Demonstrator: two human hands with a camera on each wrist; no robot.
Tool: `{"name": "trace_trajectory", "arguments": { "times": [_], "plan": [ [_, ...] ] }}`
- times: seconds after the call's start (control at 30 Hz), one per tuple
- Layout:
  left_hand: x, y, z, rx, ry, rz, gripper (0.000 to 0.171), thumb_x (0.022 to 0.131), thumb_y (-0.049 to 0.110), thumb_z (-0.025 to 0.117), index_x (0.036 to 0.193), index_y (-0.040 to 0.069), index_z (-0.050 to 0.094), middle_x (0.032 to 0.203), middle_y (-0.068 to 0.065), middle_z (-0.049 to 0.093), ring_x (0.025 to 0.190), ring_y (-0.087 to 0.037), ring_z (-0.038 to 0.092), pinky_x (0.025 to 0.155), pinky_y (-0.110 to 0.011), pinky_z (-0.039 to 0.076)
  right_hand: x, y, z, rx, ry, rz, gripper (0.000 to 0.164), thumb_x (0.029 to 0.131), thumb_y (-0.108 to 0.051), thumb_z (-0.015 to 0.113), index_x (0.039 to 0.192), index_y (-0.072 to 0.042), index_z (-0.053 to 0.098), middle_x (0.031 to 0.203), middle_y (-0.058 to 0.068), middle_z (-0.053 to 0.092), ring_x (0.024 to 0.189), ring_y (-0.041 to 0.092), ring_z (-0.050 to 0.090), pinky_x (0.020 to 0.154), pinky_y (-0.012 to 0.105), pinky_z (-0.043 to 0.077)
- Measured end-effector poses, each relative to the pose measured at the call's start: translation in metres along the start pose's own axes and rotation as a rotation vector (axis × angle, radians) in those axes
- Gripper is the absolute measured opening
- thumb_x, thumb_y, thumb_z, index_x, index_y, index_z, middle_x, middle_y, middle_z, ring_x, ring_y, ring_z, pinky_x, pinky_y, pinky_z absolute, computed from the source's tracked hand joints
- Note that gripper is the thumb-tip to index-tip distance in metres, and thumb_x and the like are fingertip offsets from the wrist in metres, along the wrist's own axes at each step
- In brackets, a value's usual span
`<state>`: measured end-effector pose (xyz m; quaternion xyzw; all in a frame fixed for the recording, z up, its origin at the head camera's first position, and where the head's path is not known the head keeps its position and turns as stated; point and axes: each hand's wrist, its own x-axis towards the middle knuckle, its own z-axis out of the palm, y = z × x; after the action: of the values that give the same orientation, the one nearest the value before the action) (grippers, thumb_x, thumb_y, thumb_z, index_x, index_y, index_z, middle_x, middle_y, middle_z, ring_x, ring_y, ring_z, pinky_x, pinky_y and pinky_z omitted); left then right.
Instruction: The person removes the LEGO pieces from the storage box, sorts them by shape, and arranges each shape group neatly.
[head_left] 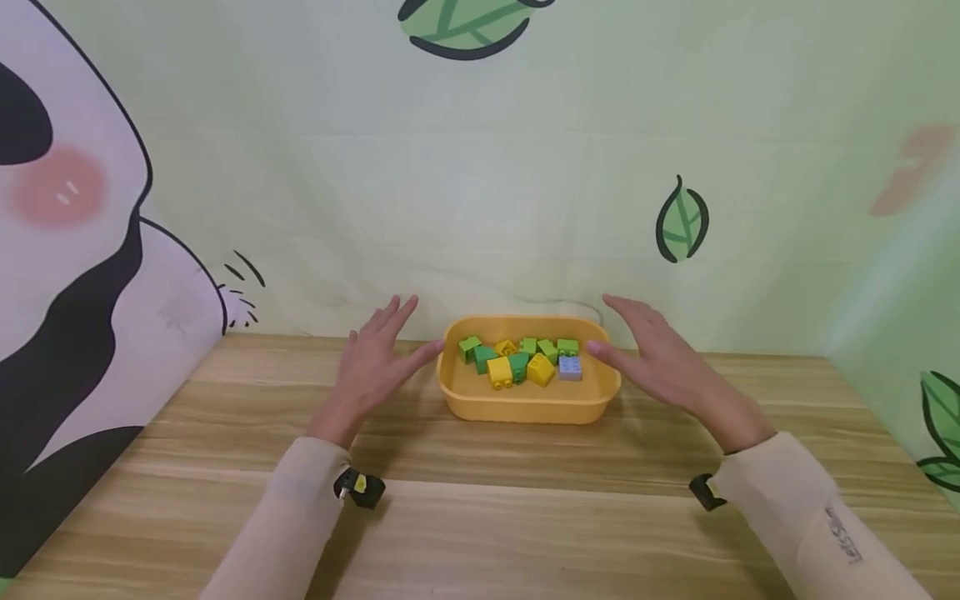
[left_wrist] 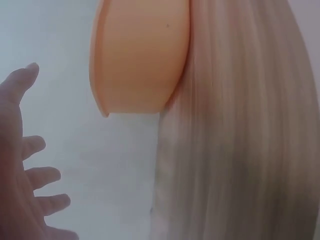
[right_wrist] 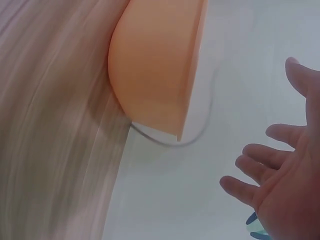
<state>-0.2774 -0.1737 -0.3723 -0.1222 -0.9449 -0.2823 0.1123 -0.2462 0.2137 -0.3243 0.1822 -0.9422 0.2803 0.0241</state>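
An orange-yellow plastic basin (head_left: 525,411) stands on the wooden table near its back edge. Inside lie several toy building blocks: yellow blocks (head_left: 540,369), green blocks (head_left: 470,348) and one lavender block (head_left: 570,367). To the basin's left, my left hand (head_left: 378,362) is spread, its thumb near the rim. My right hand (head_left: 663,362) is held likewise on the right, its thumb overlapping the basin's right end in the head view. Both wrist views show the palms apart from the basin's side wall (left_wrist: 140,65), with nothing between the fingers.
Behind the table (head_left: 525,533) hangs a pale green cloth backdrop (head_left: 487,192) printed with leaves and a panda. A thin cable (right_wrist: 170,144) curves behind the basin's right end. A small black wrist device (head_left: 362,487) sits at each cuff.
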Motion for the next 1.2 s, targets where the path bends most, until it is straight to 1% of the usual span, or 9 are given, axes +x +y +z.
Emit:
{"name": "trace_trajectory", "arguments": {
  "times": [0.17,0.3,0.33,0.47,0.6,0.7,0.83,1.0,1.2],
  "plan": [
    [0.004,0.001,0.007,-0.154,0.01,-0.034,0.088,0.099,0.062,0.064,0.169,0.021,0.031,0.174,-0.01,0.025,0.158,-0.038,0.024,0.124,-0.066,0.022,0.004,-0.003,0.002,0.049,0.006,-0.016,0.084,0.106,-0.053,0.059,0.167,-0.006,0.027,0.169,0.022,0.03,0.154,0.045,0.027,0.12,0.07,0.027],
    [0.006,0.001,0.013,-0.25,0.007,-0.071,0.087,0.098,0.058,0.068,0.169,0.022,0.033,0.173,-0.006,0.029,0.158,-0.032,0.025,0.126,-0.058,0.024,0.008,-0.005,0.003,0.065,0.014,-0.036,0.081,0.106,-0.049,0.061,0.166,-0.004,0.03,0.166,0.023,0.035,0.151,0.044,0.034,0.118,0.068,0.032],
    [0.007,0.002,0.014,-0.273,0.007,-0.076,0.086,0.098,0.057,0.069,0.168,0.023,0.034,0.173,-0.005,0.03,0.158,-0.032,0.026,0.126,-0.057,0.025,0.009,-0.005,0.004,0.068,0.018,-0.043,0.081,0.106,-0.048,0.061,0.166,-0.004,0.03,0.165,0.023,0.037,0.15,0.044,0.036,0.118,0.068,0.034],
    [0.008,0.004,0.017,-0.384,0.02,-0.084,0.082,0.096,0.05,0.075,0.166,0.022,0.04,0.17,-0.008,0.036,0.154,-0.035,0.035,0.122,-0.057,0.033,0.011,-0.006,0.006,0.106,0.024,-0.062,0.076,0.107,-0.042,0.063,0.164,-0.001,0.033,0.163,0.024,0.04,0.146,0.043,0.042,0.116,0.064,0.039],
    [0.008,0.006,0.022,-0.505,0.038,-0.083,0.076,0.096,0.04,0.079,0.162,0.017,0.048,0.166,-0.01,0.043,0.149,-0.036,0.043,0.119,-0.053,0.04,0.013,-0.006,0.011,0.158,0.029,-0.064,0.072,0.107,-0.035,0.065,0.162,0.0,0.036,0.161,0.024,0.044,0.144,0.042,0.045,0.116,0.062,0.041],
    [0.008,0.005,0.027,-0.555,0.042,-0.084,0.073,0.096,0.035,0.08,0.159,0.013,0.051,0.164,-0.01,0.046,0.146,-0.035,0.047,0.117,-0.05,0.043,0.016,-0.006,0.015,0.184,0.032,-0.073,0.068,0.106,-0.032,0.067,0.16,0.0,0.04,0.158,0.024,0.048,0.142,0.042,0.048,0.114,0.061,0.043],
    [0.007,0.002,0.034,-0.59,0.038,-0.082,0.069,0.098,0.029,0.079,0.158,0.009,0.051,0.163,-0.012,0.048,0.145,-0.036,0.05,0.115,-0.049,0.045,0.021,-0.007,0.022,0.203,0.033,-0.076,0.065,0.105,-0.029,0.069,0.157,0.0,0.045,0.154,0.024,0.052,0.138,0.041,0.052,0.112,0.061,0.045],
    [0.006,-0.002,0.04,-0.662,0.054,-0.091,0.063,0.099,0.023,0.077,0.155,0.005,0.054,0.159,-0.015,0.052,0.141,-0.038,0.053,0.113,-0.049,0.048,0.028,-0.009,0.029,0.226,0.043,-0.069,0.06,0.104,-0.025,0.07,0.154,0.001,0.048,0.149,0.024,0.057,0.135,0.04,0.055,0.11,0.059,0.048],
    [0.007,-0.005,0.048,-0.711,0.055,-0.065,0.059,0.099,0.016,0.076,0.152,0.0,0.055,0.156,-0.018,0.053,0.139,-0.04,0.055,0.111,-0.048,0.049,0.035,-0.01,0.039,0.269,0.047,-0.072,0.055,0.103,-0.02,0.072,0.149,0.002,0.053,0.144,0.024,0.06,0.13,0.04,0.059,0.108,0.057,0.05]
  ]
}}
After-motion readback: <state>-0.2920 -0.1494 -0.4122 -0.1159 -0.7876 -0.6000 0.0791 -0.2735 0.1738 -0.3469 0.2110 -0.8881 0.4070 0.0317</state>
